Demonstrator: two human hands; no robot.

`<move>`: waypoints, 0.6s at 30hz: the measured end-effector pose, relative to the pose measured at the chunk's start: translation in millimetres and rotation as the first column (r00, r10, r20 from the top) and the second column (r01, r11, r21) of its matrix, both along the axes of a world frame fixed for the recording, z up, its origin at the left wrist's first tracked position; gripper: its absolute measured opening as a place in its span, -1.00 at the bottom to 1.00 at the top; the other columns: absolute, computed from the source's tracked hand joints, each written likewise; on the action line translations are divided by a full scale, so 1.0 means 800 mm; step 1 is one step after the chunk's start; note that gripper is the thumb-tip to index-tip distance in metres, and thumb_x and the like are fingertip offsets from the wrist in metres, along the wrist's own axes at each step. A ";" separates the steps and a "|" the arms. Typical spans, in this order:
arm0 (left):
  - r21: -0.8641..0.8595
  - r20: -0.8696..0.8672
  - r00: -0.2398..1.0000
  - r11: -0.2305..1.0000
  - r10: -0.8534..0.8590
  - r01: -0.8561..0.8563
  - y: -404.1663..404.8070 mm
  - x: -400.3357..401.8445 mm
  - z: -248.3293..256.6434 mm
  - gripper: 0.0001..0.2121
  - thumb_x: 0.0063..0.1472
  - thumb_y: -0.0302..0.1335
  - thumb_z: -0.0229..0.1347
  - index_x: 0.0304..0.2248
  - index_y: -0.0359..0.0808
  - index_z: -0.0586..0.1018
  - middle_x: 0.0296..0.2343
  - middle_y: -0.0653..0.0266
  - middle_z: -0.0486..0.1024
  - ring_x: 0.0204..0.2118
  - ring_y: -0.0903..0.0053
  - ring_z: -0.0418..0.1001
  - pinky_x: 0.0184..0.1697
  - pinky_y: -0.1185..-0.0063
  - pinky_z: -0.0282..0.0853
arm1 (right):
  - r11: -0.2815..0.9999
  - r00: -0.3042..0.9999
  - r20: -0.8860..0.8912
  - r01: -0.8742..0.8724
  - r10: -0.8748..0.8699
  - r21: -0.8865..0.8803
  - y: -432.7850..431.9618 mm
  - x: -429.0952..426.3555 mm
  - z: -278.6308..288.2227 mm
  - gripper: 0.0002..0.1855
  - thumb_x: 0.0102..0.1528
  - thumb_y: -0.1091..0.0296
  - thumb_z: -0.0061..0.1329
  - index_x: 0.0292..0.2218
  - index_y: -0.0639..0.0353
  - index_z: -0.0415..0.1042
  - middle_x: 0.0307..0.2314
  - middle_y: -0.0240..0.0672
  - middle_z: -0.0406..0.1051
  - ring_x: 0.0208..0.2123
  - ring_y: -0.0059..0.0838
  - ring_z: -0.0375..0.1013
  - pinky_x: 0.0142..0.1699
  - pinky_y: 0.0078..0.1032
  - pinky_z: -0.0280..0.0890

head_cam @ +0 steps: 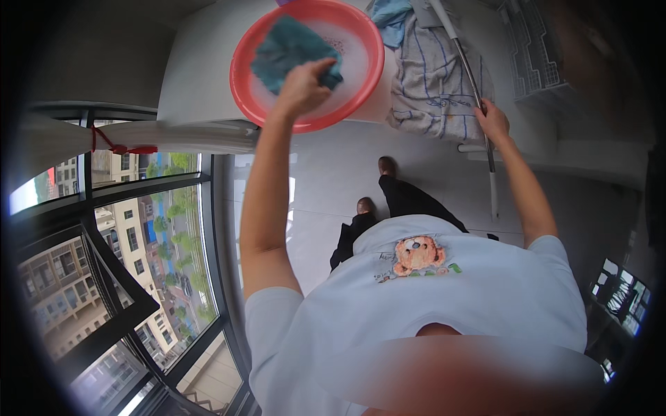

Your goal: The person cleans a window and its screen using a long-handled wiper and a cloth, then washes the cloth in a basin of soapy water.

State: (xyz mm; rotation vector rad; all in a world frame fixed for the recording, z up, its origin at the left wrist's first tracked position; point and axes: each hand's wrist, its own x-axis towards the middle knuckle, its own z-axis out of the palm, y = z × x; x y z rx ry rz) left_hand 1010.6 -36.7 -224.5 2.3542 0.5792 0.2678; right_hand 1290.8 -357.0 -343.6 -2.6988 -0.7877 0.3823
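A teal cloth hangs over the soapy water in a red plastic basin. My left hand grips the cloth's near edge, with the fingers partly hidden from view. To the right, my right hand is closed around a long metal and white pole. The pole runs on a slant past the table edge, and its lower white end reaches down over the floor. A flat grey piece is beside the pole's upper end; whether they are joined I cannot tell.
The basin stands on a white table. Right of it lie a grey striped towel and a light blue cloth. A white wire rack is at the far right. A tied curtain and dark-framed windows line the left.
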 end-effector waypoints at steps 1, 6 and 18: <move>-0.069 -0.121 0.993 0.998 -0.018 0.010 -0.007 0.003 -0.020 -0.60 -0.18 -0.57 -0.06 -0.22 -0.28 0.46 -0.32 0.02 0.43 -0.26 0.20 0.39 -0.17 0.47 0.27 | 1.000 1.000 -0.020 -0.018 0.018 -0.002 0.000 0.009 0.005 -0.63 -0.06 0.09 -0.13 -0.21 0.02 0.34 -0.43 -0.29 0.42 -0.36 -0.23 0.40 -0.27 -0.37 0.27; -0.034 -0.041 0.980 0.980 0.197 -0.198 0.008 -0.027 -0.064 -0.63 -0.13 -0.52 -0.02 -0.21 -0.29 0.45 -0.30 0.07 0.43 -0.27 0.30 0.40 -0.20 0.55 0.27 | 0.964 0.994 -0.006 -0.105 0.109 0.245 0.050 0.056 0.048 -0.73 -0.03 0.24 -0.11 -0.26 0.11 0.40 -0.42 -0.32 0.42 -0.38 -0.44 0.41 -0.29 -0.53 0.27; 0.066 -0.216 0.863 0.889 0.456 -0.453 0.084 -0.008 -0.123 -0.40 -0.26 -0.54 0.09 -0.08 -0.31 0.29 -0.28 -0.02 0.41 -0.21 0.15 0.36 -0.14 0.43 0.24 | 0.524 0.523 0.033 -0.851 0.852 -0.045 0.433 -0.113 0.051 -0.51 -0.10 0.27 -0.06 -0.09 0.03 0.22 -0.20 -0.18 0.29 -0.05 -0.23 0.17 -0.03 -0.24 0.14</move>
